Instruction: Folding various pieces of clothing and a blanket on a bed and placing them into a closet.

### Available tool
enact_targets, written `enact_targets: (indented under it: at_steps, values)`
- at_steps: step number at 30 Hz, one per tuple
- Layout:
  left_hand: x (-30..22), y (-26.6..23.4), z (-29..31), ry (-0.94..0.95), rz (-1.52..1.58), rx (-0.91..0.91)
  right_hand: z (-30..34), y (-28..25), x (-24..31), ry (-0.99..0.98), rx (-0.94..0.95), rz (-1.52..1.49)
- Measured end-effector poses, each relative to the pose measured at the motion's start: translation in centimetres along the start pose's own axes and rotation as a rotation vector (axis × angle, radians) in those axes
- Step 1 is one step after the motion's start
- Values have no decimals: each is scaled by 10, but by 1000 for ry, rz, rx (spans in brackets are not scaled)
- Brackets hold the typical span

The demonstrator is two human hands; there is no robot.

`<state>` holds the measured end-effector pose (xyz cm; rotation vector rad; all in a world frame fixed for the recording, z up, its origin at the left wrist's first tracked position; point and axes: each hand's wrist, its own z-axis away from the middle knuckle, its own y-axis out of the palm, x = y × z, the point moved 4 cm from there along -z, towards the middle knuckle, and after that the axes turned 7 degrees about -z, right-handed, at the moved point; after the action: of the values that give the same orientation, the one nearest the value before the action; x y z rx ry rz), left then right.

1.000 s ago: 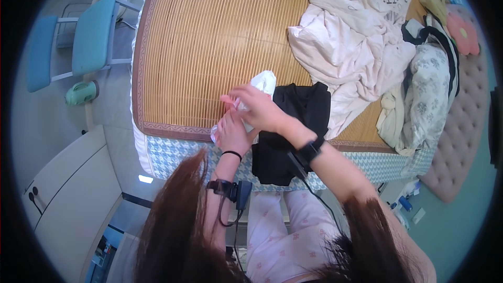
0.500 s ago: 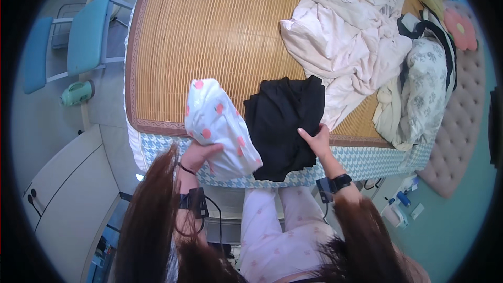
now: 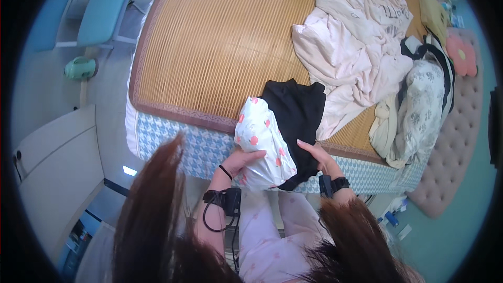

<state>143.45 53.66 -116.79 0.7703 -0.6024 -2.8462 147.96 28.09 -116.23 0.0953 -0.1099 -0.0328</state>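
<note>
A white garment with pink-red spots (image 3: 259, 139) lies bunched at the near edge of the bed, partly over a black garment (image 3: 296, 118). My left hand (image 3: 242, 160) grips the lower part of the spotted garment from below. My right hand (image 3: 317, 156) rests flat on the black garment's near edge, fingers together. Both wrists wear dark bands.
A bamboo mat (image 3: 209, 47) covers the bed. A heap of pale pink clothes (image 3: 351, 47) and a floral cloth (image 3: 419, 110) lie to the right. Two blue chairs (image 3: 102, 13) and a green object (image 3: 80, 68) stand on the floor at left. A pink padded headboard (image 3: 456, 178) is at right.
The spotted garment came down from between both hands onto the bed edge and then shifted right onto the black garment. My right hand let go and moved to the black garment.
</note>
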Motion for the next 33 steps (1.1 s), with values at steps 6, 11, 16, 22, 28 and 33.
enact_targets:
  at_steps: [6,11,16,22,28,33]
  values:
    - [71,41,106,165,439,-4,109,36,-19,-323,233,348]
    - [164,73,263,460,403,-203,213,97,-98,-473,432,673]
    - [299,153,426,661,808,-304,305,144,-238,-382,598,1032]
    - [416,213,505,583,970,-384,365,122,-359,-264,548,1090]
    - [288,102,431,445,1026,-144,310,198,-240,-226,404,895]
    - [392,26,441,455,1259,-295,214,299,-327,-123,504,1089]
